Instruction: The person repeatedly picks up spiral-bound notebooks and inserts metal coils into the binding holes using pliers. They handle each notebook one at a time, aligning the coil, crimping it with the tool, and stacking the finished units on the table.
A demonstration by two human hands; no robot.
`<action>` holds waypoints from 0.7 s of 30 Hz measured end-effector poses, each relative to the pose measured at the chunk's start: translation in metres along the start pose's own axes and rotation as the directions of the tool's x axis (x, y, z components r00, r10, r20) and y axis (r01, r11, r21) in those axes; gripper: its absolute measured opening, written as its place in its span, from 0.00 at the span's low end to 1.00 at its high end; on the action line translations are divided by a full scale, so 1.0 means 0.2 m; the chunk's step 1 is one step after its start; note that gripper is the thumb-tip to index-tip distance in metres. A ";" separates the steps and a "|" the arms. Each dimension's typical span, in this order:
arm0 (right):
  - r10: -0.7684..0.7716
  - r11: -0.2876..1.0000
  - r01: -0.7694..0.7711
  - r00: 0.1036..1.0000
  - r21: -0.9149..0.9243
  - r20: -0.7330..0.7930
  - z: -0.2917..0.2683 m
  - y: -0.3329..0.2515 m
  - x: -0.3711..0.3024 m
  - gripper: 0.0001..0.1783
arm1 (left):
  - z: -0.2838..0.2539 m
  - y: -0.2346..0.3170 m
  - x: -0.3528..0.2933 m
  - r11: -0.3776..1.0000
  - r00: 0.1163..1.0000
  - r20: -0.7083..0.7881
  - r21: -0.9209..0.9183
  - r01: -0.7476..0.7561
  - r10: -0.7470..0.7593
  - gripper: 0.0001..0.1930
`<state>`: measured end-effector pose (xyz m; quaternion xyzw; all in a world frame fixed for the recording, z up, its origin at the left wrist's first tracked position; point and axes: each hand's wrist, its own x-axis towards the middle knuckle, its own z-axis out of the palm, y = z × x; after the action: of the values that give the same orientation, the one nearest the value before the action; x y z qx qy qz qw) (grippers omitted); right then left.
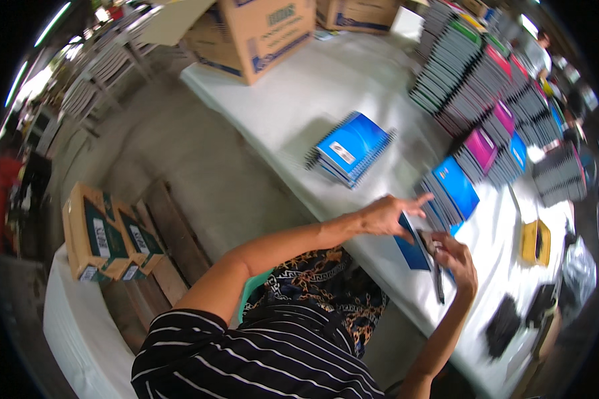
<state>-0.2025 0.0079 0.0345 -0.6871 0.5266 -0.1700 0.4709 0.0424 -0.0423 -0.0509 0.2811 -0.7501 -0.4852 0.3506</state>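
White table [326, 86]: cardboard box [259, 33] at its far end, blue spiral notebook stack [350, 148] mid-table, yellow case [534, 242] near its right edge; boxed packs [103, 236] on the floor beside it.

1. Daylight is pouring in from the upper left, washing the white table [313, 86] bright.
2. Motion blur is smearing the left hand [387, 214] and notebook stacks [472, 80].
3. Fisheye distortion is bending edges, the rim darkening to black.

notebooks [350, 147]: glossy blue card covers, wire spiral binding
table [299, 93]: smooth matt white
boxes [253, 33]: matt brown cardboard
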 end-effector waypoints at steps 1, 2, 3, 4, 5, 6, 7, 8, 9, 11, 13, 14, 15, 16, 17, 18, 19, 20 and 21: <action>0.017 0.993 -0.016 1.000 0.115 -0.006 -0.02 0.06 0.00 0.37 | 0.00 0.00 -0.01 0.999 0.999 -0.038 -0.053 -0.010 0.008 0.56; -0.134 0.925 0.142 0.990 0.352 -0.047 -0.02 0.14 -0.02 0.38 | 0.00 0.01 0.00 0.992 0.999 -0.038 -0.127 0.013 -0.018 0.53; -0.293 0.772 0.281 0.953 0.570 -0.074 -0.02 0.21 -0.02 0.38 | 0.00 -0.01 0.00 0.987 0.998 -0.068 -0.157 -0.012 0.002 0.49; -0.330 0.807 0.328 0.940 0.491 -0.086 -0.03 0.21 -0.01 0.37 | 0.02 -0.01 0.01 0.979 0.998 -0.060 -0.205 0.004 -0.017 0.47; -0.175 0.969 0.170 0.984 0.182 0.013 -0.04 0.10 0.00 0.35 | 0.01 0.01 0.00 0.986 0.999 -0.046 -0.168 0.011 -0.019 0.47; -0.036 0.999 0.035 0.997 0.029 0.061 -0.02 0.01 0.04 0.33 | 0.02 0.00 -0.02 0.985 0.999 -0.055 -0.175 -0.010 0.000 0.46; -0.050 0.994 0.046 0.998 0.102 0.037 -0.03 0.07 0.04 0.33 | 0.02 0.01 -0.02 0.984 0.998 -0.060 -0.180 -0.013 0.003 0.45; -0.065 0.983 0.062 0.998 0.174 0.012 -0.03 0.14 0.02 0.32 | 0.02 0.03 -0.02 0.983 0.998 -0.067 -0.185 -0.017 0.004 0.45; -0.152 0.961 0.144 0.988 0.237 0.015 -0.04 0.15 0.01 0.32 | 0.03 0.02 -0.02 0.981 0.997 -0.076 -0.192 -0.029 0.014 0.45; -0.325 0.885 0.302 0.946 0.355 0.005 -0.04 0.16 -0.01 0.32 | 0.05 0.00 -0.01 0.981 0.996 -0.085 -0.191 -0.040 0.025 0.47; -0.107 0.986 0.108 0.994 0.130 -0.011 0.00 0.05 0.02 0.32 | 0.05 0.00 -0.03 0.989 0.998 -0.070 -0.148 -0.014 0.004 0.49; -0.040 0.994 0.042 0.999 0.101 -0.021 0.00 0.03 0.02 0.31 | 0.04 0.01 -0.03 0.993 0.998 -0.059 -0.115 0.001 -0.007 0.50; -0.138 0.965 0.136 0.990 0.225 -0.006 -0.02 0.11 0.02 0.31 | 0.04 0.02 -0.03 0.993 0.998 -0.048 -0.115 0.029 -0.035 0.53; -0.236 0.911 0.221 0.972 0.349 0.001 -0.02 0.19 0.01 0.31 | 0.04 0.02 -0.02 0.993 0.998 -0.051 -0.115 0.025 -0.031 0.53; -0.245 0.908 0.229 0.970 0.351 0.000 -0.04 0.26 -0.01 0.31 | 0.05 0.01 -0.02 0.993 0.998 -0.054 -0.114 0.020 -0.026 0.54; -0.257 0.902 0.237 0.966 0.360 0.007 -0.04 0.27 0.00 0.31 | 0.06 0.00 -0.02 0.994 0.998 -0.056 -0.109 0.025 -0.031 0.54; -0.182 0.952 0.172 0.983 0.253 0.014 -0.02 0.11 0.01 0.31 | 0.05 -0.02 -0.03 0.994 0.998 -0.059 -0.107 0.006 -0.012 0.57; -0.107 0.985 0.105 0.994 0.135 0.008 -0.01 0.02 0.02 0.31 | 0.04 -0.02 -0.03 0.992 0.997 -0.056 -0.116 0.045 -0.052 0.58; -0.152 0.981 0.153 0.988 0.118 -0.019 0.00 0.03 0.04 0.30 | 0.03 -0.01 -0.03 0.989 0.995 -0.051 -0.130 0.077 -0.084 0.59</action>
<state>-0.2025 0.0005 0.0270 -0.6951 0.4638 -0.2402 0.4940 0.0405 -0.0349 -0.0559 0.3015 -0.6953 -0.5379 0.3692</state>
